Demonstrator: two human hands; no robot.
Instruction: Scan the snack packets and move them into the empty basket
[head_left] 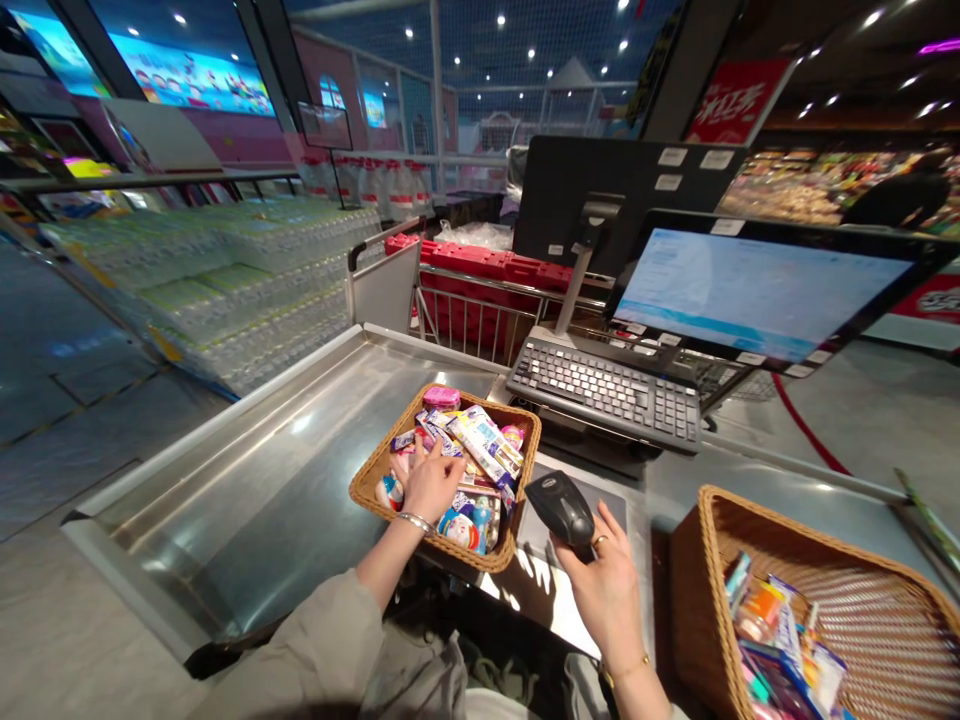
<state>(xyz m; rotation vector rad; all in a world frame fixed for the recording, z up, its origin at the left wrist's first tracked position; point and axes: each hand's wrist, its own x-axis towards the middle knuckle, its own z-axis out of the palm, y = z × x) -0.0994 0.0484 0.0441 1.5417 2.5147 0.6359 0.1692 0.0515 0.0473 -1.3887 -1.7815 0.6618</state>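
Note:
My left hand [431,482] reaches into a wicker basket [367,487] full of small packaged snacks [480,445]; its fingers are spread flat over the packets. My right hand [606,585] is wrapped round a black handheld barcode scanner [561,506], held just right of that basket over the steel checkout counter [285,470]. A second wicker basket [862,590] at the lower right holds several packets.
A keyboard [611,390] and a lit till screen [757,290] stand behind the scanner, with a second monitor's back [600,180] beyond. A red shopping trolley [480,285] is parked past the counter. Stacks of bottled water [225,270] fill the left.

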